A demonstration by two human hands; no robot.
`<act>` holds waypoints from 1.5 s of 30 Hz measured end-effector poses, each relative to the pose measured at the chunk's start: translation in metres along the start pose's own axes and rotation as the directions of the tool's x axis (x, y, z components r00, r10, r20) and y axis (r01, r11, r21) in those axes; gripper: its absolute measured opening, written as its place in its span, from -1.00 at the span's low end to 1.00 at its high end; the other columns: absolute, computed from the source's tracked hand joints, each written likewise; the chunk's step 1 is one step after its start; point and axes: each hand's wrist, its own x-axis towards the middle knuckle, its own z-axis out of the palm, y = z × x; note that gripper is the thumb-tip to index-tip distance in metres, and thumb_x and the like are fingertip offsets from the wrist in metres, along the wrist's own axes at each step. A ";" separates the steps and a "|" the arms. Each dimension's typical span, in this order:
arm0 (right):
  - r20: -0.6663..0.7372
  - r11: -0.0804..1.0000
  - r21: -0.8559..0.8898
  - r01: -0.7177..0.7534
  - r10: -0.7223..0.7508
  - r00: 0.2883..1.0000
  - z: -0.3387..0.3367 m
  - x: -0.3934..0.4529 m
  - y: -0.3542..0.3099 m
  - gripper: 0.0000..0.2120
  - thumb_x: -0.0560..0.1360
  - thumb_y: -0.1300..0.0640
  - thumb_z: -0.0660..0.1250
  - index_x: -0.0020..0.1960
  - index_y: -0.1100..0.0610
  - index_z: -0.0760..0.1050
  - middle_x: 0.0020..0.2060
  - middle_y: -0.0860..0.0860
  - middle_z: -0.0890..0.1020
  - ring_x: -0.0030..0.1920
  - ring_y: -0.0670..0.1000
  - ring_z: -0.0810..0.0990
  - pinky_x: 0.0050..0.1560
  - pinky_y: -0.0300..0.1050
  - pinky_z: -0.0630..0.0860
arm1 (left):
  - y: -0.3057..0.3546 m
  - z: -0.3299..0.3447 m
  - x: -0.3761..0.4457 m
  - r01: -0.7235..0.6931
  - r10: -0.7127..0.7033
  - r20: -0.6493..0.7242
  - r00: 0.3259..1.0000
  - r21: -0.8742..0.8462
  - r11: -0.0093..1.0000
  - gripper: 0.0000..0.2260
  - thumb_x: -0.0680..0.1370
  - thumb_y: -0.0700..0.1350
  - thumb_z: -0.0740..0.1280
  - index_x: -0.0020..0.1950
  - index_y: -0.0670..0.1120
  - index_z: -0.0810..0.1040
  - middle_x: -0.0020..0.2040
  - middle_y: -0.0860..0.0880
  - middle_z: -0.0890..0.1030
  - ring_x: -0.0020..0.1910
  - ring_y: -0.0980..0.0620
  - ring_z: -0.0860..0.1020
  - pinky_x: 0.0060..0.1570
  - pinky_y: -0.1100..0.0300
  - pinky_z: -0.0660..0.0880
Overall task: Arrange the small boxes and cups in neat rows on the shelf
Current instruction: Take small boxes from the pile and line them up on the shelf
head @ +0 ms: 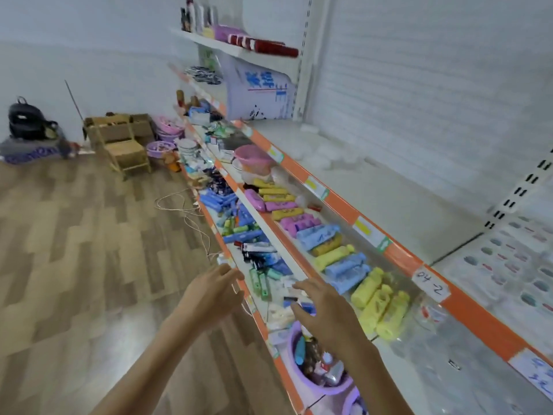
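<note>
White walls and a wood-patterned floor frame a long tiered shelf with orange front strips, running from the near right corner away toward the far wall. Both hands reach over the front edge of the lowest tier near its near end. The left hand hovers at the front edge with fingers spread and relaxed, its grip on nothing. The right hand is likewise spread open above the tier, holding nothing, just over a scatter of small boxes lying loose and unaligned by the front edge. Just beside them toward the far end lie green tubes, then dark tubes and blue packets, piled too thickly to count. Right under the right wrist a purple basket full of mixed small goods crowds the near end of that tier; the rim of a second purple basket shows at the bottom edge. On the middle tier, yellow rolls, blue rolls and purple packs lie in a loose line; their number is unclear. One pink basket sits farther along. The top tier carries clear plastic cups, blurred. On the floor at the far wall stand one wooden chair, one black backpack, and loose cables along the shelf's foot.
</note>
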 end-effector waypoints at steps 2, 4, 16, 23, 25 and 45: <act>-0.007 0.999 0.029 -0.024 0.024 1.000 0.006 0.035 -0.009 -0.64 0.53 -0.03 0.23 0.31 -0.02 0.39 0.26 -0.14 0.44 0.23 -0.12 0.40 0.17 -0.28 0.34 | -0.028 -0.006 0.024 -0.001 0.001 -0.027 1.000 -0.007 1.000 -0.71 0.53 0.01 0.24 0.25 0.05 0.45 0.17 0.06 0.47 0.20 0.07 0.43 0.01 0.21 0.38; -0.008 0.997 0.061 -0.056 0.057 0.998 0.010 0.070 -0.014 -0.64 0.53 -0.03 0.24 0.31 -0.02 0.40 0.25 -0.14 0.44 0.23 -0.14 0.41 0.19 -0.27 0.35 | -0.053 -0.014 0.050 -0.030 0.028 -0.057 0.998 -0.037 0.999 -0.73 0.51 -0.02 0.27 0.21 0.03 0.49 0.12 0.05 0.50 0.16 0.04 0.47 -0.02 0.21 0.37; -0.164 0.975 0.084 -0.207 0.218 0.962 -0.005 0.220 0.008 -0.76 0.50 -0.04 0.27 0.15 -0.04 0.47 0.03 -0.22 0.49 0.06 -0.21 0.44 0.09 -0.23 0.40 | -0.135 -0.021 0.219 -0.248 0.252 0.026 0.967 -0.108 0.963 -0.71 0.55 0.07 0.21 0.26 0.09 0.43 0.17 0.15 0.48 0.12 0.17 0.45 0.00 0.32 0.39; -0.325 0.975 0.058 -0.215 0.222 0.919 -0.044 0.305 0.070 -0.74 0.43 -0.11 0.28 0.10 -0.12 0.49 0.04 -0.19 0.51 0.06 -0.18 0.47 0.09 -0.28 0.38 | -0.127 -0.024 0.355 -0.407 0.408 -0.028 0.913 -0.163 0.899 -0.71 0.55 0.04 0.24 0.27 0.07 0.44 0.19 0.14 0.46 0.15 0.17 0.43 -0.02 0.36 0.34; -0.369 0.970 0.048 -0.238 0.238 0.898 -0.056 0.332 0.093 -0.77 0.46 0.01 0.35 0.11 -0.10 0.50 0.05 -0.20 0.51 0.06 -0.19 0.46 0.12 -0.26 0.38 | -0.121 -0.024 0.399 -0.447 0.447 -0.046 0.894 -0.190 0.874 -0.70 0.54 0.04 0.24 0.26 0.04 0.46 0.19 0.12 0.47 0.17 0.14 0.43 0.01 0.33 0.35; -0.224 0.730 0.179 -0.660 0.684 0.695 -0.114 0.473 0.236 -0.67 0.55 0.27 0.18 0.25 0.02 0.46 0.26 -0.11 0.42 0.30 -0.15 0.33 0.11 -0.45 0.15 | -0.010 0.071 0.692 -0.704 0.851 0.387 0.354 -0.488 0.515 -0.57 0.49 -0.05 0.32 0.34 0.06 0.36 0.35 0.10 0.32 0.36 0.12 0.21 0.36 0.19 0.19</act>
